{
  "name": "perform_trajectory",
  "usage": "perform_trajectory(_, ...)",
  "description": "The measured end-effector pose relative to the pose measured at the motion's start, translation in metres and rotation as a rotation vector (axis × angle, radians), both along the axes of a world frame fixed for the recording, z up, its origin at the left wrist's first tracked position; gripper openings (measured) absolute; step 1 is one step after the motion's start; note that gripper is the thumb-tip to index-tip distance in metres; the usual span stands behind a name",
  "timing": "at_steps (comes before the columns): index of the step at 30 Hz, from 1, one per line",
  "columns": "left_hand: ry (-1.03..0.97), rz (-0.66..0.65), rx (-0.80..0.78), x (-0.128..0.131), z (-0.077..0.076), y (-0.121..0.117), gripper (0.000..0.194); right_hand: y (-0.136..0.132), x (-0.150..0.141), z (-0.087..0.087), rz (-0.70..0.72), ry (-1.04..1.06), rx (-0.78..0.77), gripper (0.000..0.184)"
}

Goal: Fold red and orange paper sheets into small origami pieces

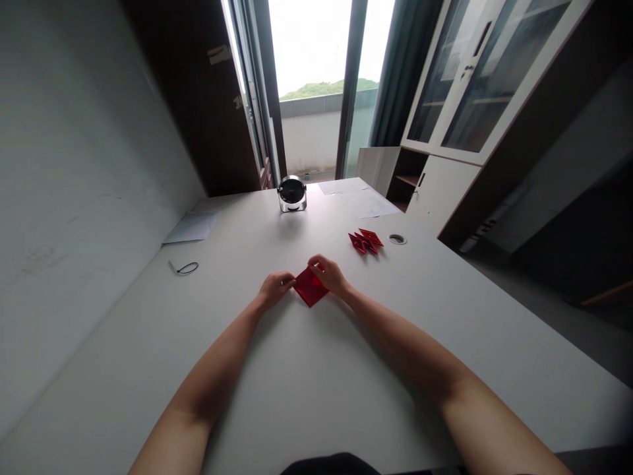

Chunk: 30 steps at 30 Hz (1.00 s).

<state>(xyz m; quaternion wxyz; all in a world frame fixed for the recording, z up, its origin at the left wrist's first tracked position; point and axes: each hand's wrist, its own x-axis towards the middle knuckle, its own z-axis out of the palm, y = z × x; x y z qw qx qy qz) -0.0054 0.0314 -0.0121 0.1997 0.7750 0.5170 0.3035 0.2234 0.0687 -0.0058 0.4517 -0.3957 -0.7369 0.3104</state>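
Note:
A red sheet of folded paper [307,294] lies between my hands on the white table, one corner pointing toward me. My left hand [277,289] pinches its left corner between thumb and fingers. At the top and right side, my right hand [328,273] has its fingers closed on the far corner, covering part of the paper. A brighter red patch shows just below the right fingers. Beyond my right hand, several small folded red paper pieces [364,243] lie close together.
A round black device on a metal stand [292,192] stands at the far edge. White papers [363,198] lie at the back right, another sheet [192,227] at the left by the wall. A cable hole [397,239] and a thin black loop [188,268] are also on the table.

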Motion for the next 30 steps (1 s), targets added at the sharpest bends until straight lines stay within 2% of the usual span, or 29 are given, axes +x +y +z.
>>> perform_trajectory(4,-0.069,-0.004,-0.009,-0.001,-0.002,0.001,0.018,0.000,0.001,0.001,-0.044,0.047,-0.015,0.024)
perform_trajectory(7,-0.214,0.027,-0.037,-0.003,-0.006,0.004,0.023,0.002,0.003,0.001,-0.049,0.148,-0.059,0.029)
perform_trajectory(13,-0.546,0.120,-0.067,-0.005,-0.009,0.010,0.029,0.007,0.004,-0.001,0.102,0.367,-0.225,0.043)
perform_trajectory(17,-0.663,0.123,-0.077,-0.003,-0.009,0.011,0.029,0.008,-0.002,-0.009,0.220,0.311,-0.261,0.034)
perform_trajectory(20,-0.728,0.110,-0.110,-0.002,-0.009,0.011,0.029,0.008,-0.004,-0.013,0.243,0.234,-0.242,0.028)
perform_trajectory(26,-0.822,0.097,-0.133,-0.001,-0.008,0.011,0.031,0.008,-0.004,-0.008,0.272,0.215,-0.209,0.034)
perform_trajectory(30,-0.821,0.066,-0.169,0.000,-0.008,0.011,0.032,0.008,-0.005,-0.012,0.303,0.200,-0.268,0.031)
